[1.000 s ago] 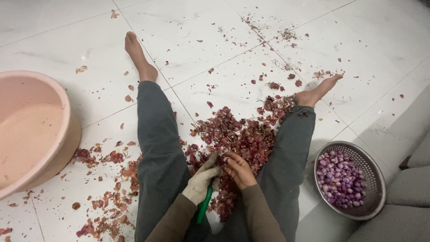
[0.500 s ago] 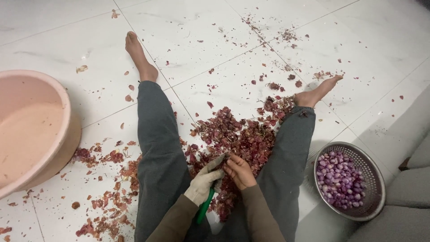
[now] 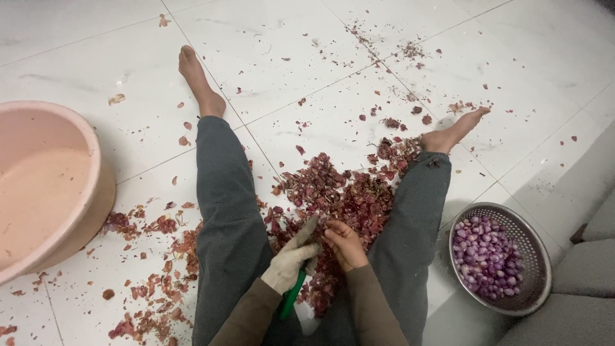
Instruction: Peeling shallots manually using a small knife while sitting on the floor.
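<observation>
Our gloved left hand [image 3: 291, 259] grips a green-handled knife [image 3: 291, 296]; our right hand [image 3: 344, 243] pinches something hidden. Colander [image 3: 535, 256] at three o'clock.

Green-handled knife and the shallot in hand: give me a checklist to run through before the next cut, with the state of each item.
1. Left hand gloved and gripping the green-handled knife: ok.
2. Right hand holding the shallot being peeled: cannot tell, the fingers hide it.
3. Blade clear of the bare right fingers: cannot tell, the two hands meet and cover the blade.
4. Metal colander of peeled shallots beside the right leg, with room left: ok.
5. Pile of shallot skins lying between the legs, under the hands: ok.
6. Pink basin off to the left, apart from the hands: ok.
</observation>
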